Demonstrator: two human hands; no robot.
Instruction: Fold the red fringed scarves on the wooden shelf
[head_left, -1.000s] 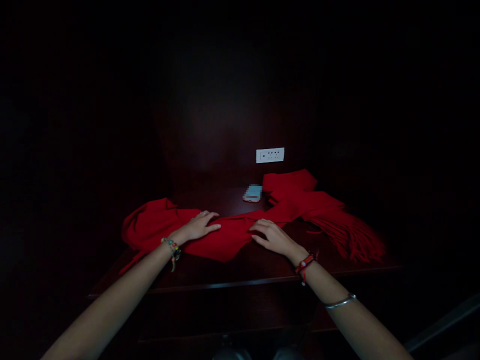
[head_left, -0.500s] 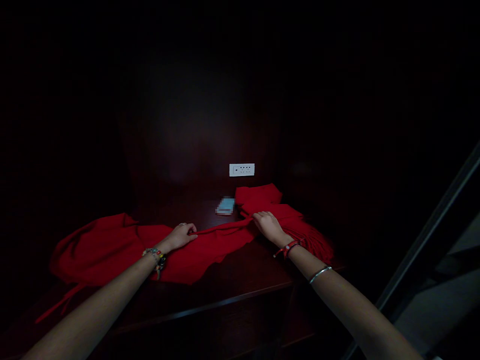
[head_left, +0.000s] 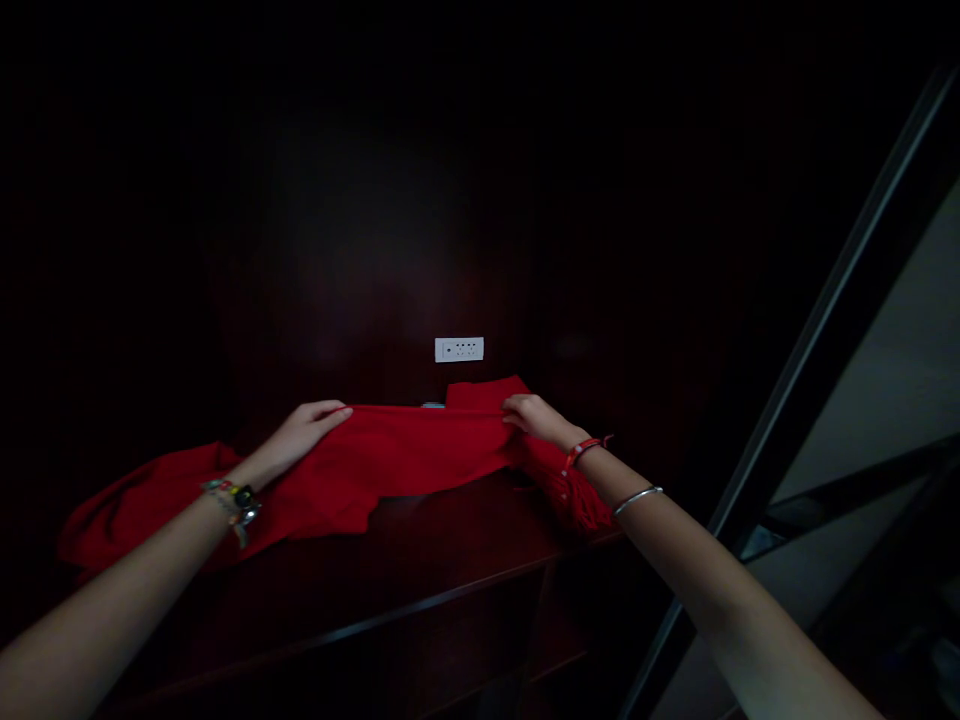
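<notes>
A long red scarf [head_left: 420, 450] with a fringed end stretches across the dark wooden shelf [head_left: 442, 560]. My left hand [head_left: 311, 425] pinches its upper edge on the left. On the right, my right hand [head_left: 536, 415] grips the same edge, so the stretch between them is pulled taut and raised off the wood. The scarf's left part lies bunched on the shelf, partly behind my left forearm. Its fringe hangs in a heap below my right wrist. Only a sliver of a light-blue flat object [head_left: 433, 405] shows behind the raised cloth.
A white wall socket [head_left: 459, 349] sits on the dark back panel above the scarf. The shelf's front edge [head_left: 420, 605] runs across below my hands. At the right, a slanting metal-edged frame [head_left: 817, 330] stands beside my right forearm.
Both hands have closed on the scarf's upper edge and lifted it, covering most of the light-blue object. My view has turned right, bringing more of the slanting frame into sight.
</notes>
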